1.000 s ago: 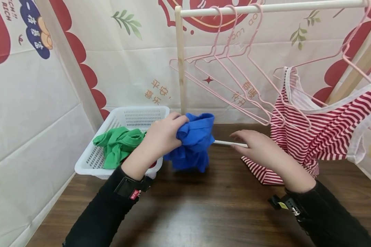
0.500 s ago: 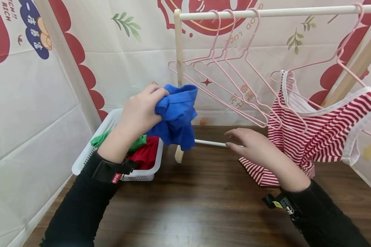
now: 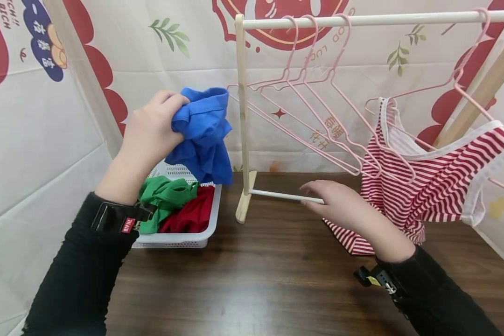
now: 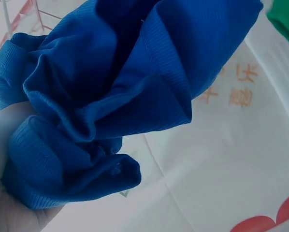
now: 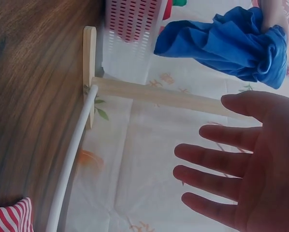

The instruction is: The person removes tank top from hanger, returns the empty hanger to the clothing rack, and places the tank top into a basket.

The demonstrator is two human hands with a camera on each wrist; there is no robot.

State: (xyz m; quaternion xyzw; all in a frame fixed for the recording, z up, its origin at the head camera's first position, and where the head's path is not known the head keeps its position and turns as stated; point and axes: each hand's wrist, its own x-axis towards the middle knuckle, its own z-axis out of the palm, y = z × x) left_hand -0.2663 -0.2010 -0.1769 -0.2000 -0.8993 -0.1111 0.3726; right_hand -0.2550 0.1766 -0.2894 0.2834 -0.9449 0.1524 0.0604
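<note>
My left hand (image 3: 153, 126) grips a bunched blue garment (image 3: 203, 135) by its upper edge and holds it up over the white basket (image 3: 212, 224). In the left wrist view the blue cloth (image 4: 120, 77) hangs in folds from the hand. A green garment (image 3: 168, 196) and a red garment (image 3: 191, 212) lie in the basket. My right hand (image 3: 340, 200) hovers near the rack's white lower bar (image 3: 277, 194), left of a red-and-white striped top (image 3: 424, 186). In the right wrist view this hand (image 5: 246, 164) has its fingers spread, with nothing in it.
A clothes rack with a wooden post (image 3: 241, 102) and white top rail (image 3: 382, 19) stands at the back. Several bare pink hangers (image 3: 306, 79) hang from it, and the striped top hangs at the right. Dark wooden tabletop (image 3: 235, 280) stretches in front.
My left hand has lifted the blue garment up and to the left, from beside the basket to above it, uncovering the rack's foot. The right hand has stayed nearly in place.
</note>
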